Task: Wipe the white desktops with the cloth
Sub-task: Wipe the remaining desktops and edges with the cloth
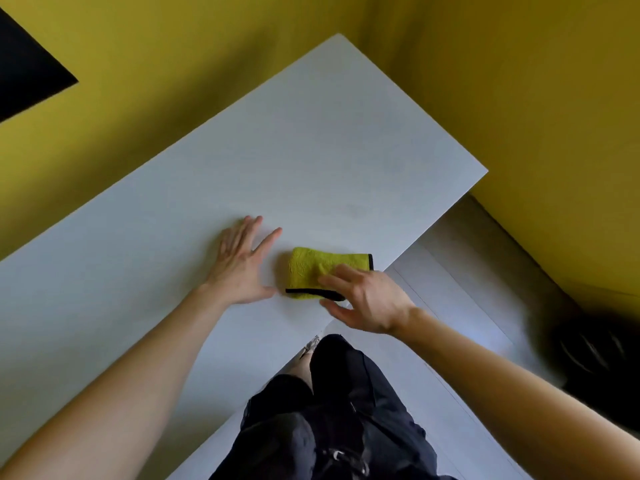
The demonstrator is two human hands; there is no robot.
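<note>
yellow-green cloth [311, 268] lies folded on white desk [311, 150] nr front edge. left hand [239, 268] flat, fingers spread, just beside it, holding nothing. right hand [367, 299] loosely open over cloth's end, no clear grip. step, prob: taking hold; next needs a firm press & sweep.

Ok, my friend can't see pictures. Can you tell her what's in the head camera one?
A person's right hand touches a folded yellow cloth lying on a white desk. Their left hand is spread open beside the cloth, over the desk. Yellow walls stand behind.
</note>
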